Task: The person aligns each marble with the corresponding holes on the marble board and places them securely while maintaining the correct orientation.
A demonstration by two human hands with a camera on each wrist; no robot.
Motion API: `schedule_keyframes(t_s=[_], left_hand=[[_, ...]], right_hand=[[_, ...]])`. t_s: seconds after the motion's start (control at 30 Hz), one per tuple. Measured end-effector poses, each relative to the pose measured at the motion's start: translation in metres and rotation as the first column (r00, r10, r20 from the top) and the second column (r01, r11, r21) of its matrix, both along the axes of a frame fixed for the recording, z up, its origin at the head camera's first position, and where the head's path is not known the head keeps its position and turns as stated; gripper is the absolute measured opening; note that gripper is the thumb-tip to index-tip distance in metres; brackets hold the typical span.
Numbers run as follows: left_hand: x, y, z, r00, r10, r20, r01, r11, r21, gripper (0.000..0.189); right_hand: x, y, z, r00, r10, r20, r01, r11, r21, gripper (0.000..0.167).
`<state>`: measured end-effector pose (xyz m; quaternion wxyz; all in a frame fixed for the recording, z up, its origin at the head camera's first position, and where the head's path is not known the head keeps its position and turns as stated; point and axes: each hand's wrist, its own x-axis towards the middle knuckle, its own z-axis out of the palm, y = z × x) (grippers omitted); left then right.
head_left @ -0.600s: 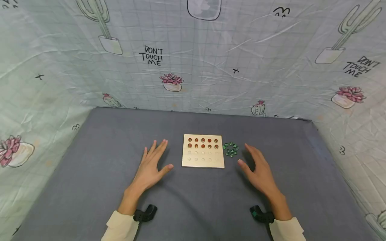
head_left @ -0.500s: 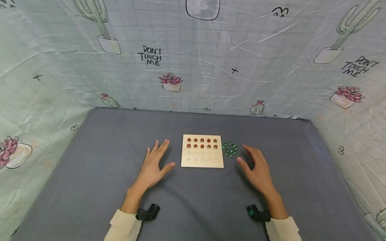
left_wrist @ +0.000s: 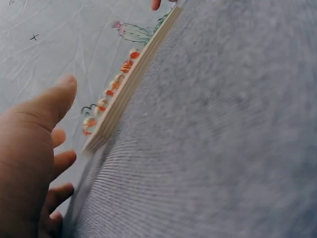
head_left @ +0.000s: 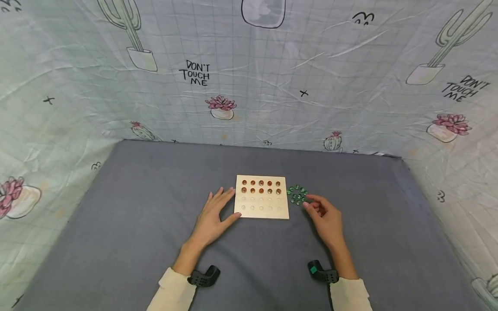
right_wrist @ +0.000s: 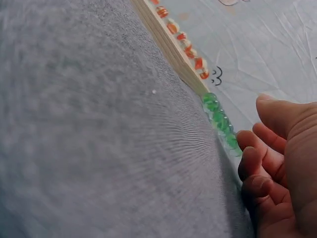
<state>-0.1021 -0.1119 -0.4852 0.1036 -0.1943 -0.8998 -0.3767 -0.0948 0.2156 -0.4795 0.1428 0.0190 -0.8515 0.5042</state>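
Green marbles (head_left: 298,197) on the counter (head_left: 268,250), just right of a wooden board (head_left: 266,203) bearing two rows of amber marbles (head_left: 261,190); right hand (head_left: 326,219) beside the former, loosely curled, thumb apart; left hand (head_left: 212,221) unclenched, fingers spread, at the board's left edge

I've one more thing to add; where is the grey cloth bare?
Bare grey cloth lies between the wooden board and the backdrop, left of the left hand, and right of the right hand. It is crowded along the board's sides: the left hand at one, green pieces and the right hand's fingers at the other.
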Motion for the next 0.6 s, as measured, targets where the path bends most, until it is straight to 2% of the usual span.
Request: schedule_keyframes(t_s=[0.2, 0.6], left_hand=[[0.0015, 0.0011, -0.002, 0.999, -0.014, -0.029, 0.01, 0.994, -0.113, 0.061], [0.0019, -0.0015, -0.0017, 0.998, -0.022, -0.057, 0.014, 0.989, -0.144, 0.053]], right_hand=[[0.0002, -0.0014, -0.0034, 1.0, 0.026, 0.002, -0.026, 0.999, 0.045, 0.027], [-0.0045, -0.0059, -0.0025, 0.998, 0.061, -0.011, -0.059, 0.982, 0.178, 0.027]])
